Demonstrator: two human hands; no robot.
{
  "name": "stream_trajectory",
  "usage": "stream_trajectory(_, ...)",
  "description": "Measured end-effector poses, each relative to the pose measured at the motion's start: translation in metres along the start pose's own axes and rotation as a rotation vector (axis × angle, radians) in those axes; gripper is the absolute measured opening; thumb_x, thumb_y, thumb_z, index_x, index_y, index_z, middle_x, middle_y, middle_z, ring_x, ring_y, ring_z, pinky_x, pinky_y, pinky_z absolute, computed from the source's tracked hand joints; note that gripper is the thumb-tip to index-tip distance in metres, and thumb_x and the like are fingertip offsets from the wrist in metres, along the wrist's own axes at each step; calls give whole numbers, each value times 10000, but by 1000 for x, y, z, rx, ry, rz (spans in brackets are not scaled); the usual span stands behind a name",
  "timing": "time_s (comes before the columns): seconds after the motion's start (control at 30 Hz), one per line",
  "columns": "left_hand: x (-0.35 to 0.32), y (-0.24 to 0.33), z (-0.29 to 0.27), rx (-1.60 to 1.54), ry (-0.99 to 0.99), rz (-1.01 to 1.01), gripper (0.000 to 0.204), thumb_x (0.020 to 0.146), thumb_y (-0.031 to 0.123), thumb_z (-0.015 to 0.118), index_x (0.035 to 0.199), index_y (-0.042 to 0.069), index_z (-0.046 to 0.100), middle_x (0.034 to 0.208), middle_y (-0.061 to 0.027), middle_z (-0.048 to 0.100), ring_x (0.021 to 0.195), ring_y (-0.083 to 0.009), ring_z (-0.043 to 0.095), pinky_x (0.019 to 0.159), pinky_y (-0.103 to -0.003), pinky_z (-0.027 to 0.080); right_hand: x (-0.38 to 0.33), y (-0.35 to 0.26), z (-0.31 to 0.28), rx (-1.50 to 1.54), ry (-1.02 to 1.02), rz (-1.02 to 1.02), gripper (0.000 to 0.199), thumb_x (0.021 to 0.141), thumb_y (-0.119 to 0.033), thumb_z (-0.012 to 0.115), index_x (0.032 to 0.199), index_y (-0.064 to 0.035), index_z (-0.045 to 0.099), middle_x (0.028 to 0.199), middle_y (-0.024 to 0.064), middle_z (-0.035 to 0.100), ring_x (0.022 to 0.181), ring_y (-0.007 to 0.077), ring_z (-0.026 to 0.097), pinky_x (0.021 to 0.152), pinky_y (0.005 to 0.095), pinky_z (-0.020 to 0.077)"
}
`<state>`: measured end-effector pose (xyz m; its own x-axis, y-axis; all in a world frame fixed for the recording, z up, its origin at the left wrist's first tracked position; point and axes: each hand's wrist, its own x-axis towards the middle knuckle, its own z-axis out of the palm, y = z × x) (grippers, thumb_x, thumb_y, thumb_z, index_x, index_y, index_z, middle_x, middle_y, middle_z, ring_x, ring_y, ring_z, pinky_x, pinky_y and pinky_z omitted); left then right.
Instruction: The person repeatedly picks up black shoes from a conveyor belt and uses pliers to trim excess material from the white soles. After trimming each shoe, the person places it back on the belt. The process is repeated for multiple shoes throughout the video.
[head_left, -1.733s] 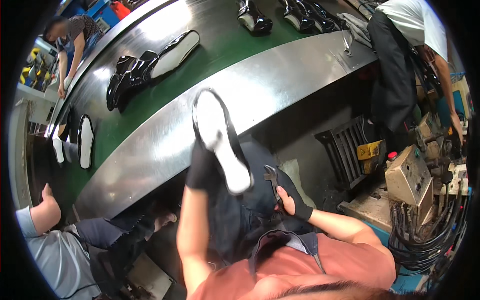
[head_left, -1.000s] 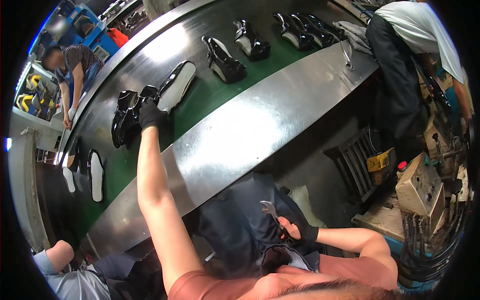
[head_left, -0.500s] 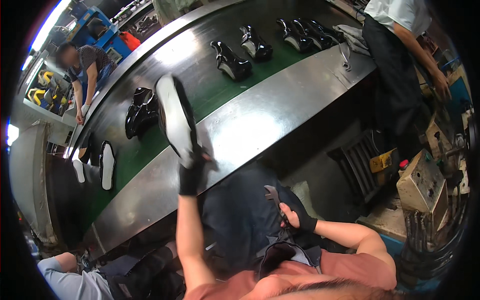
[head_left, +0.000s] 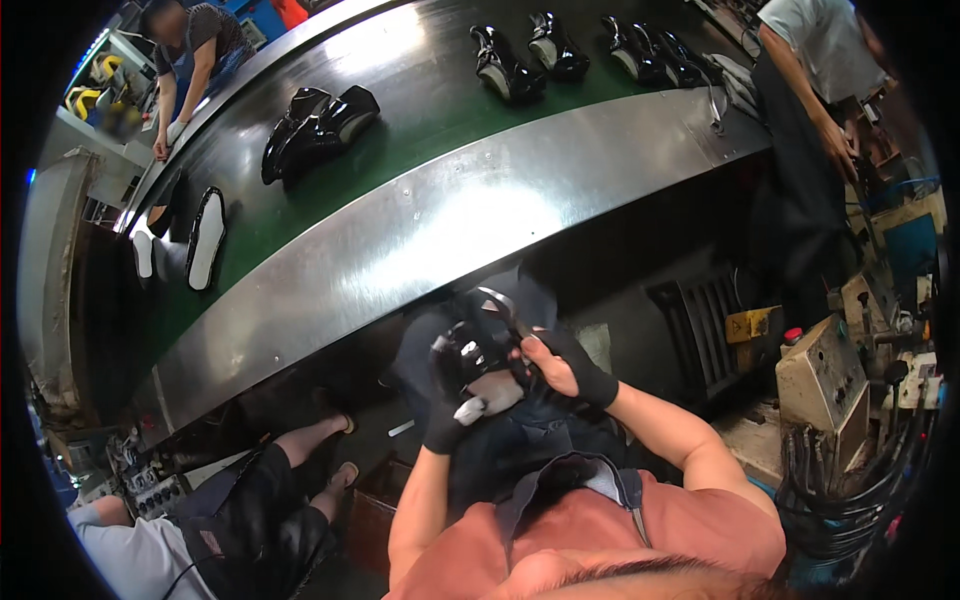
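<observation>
A glossy black shoe (head_left: 456, 358) is held over my lap, its pale end towards me. My left hand (head_left: 464, 420), in a dark fingerless glove with a pale fingertip showing, is closed on this near end. Just to the right, my right hand (head_left: 560, 368), also gloved in black, is wrapped round a metal hand tool with a curved head that looks like pincers (head_left: 508, 307). The tool's head is close above the shoe; blur hides whether they touch. Most of my left fingers are hidden.
Several glossy black shoes (head_left: 318, 130) stand along the green belt (head_left: 400, 160) behind a steel edge (head_left: 450, 215). A pale-soled shoe (head_left: 206, 240) lies at left. Co-workers are at far left (head_left: 195, 60), lower left (head_left: 230, 530) and right (head_left: 815, 60). A control box (head_left: 825, 380) stands at right.
My left hand has brought the shoe from above the belt down to my lap. My right hand has raised the pincers towards it. The view has shifted.
</observation>
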<state>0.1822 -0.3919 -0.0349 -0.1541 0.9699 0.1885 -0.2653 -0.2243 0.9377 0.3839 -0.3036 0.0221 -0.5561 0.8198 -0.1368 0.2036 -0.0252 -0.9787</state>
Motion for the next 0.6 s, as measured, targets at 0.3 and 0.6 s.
stream_trajectory(0.3,98,90,-18,889,-369,309,306,707,81,757,1008,61,707,1111,-133,670,1102,-347,614,976,-405,473,3,-18,11,25,48,137,475,1013,-395,462,783,-7,612,701,98,593,665,159,550,650,312,440)
stream_trajectory(0.6,124,23,-37,116,-356,-157,815,914,720,331,914,-9,694,969,-104,681,906,-209,633,840,-352,503,-52,7,39,254,-197,375,545,1039,-458,353,1060,-5,656,967,25,640,909,98,557,847,261,446)
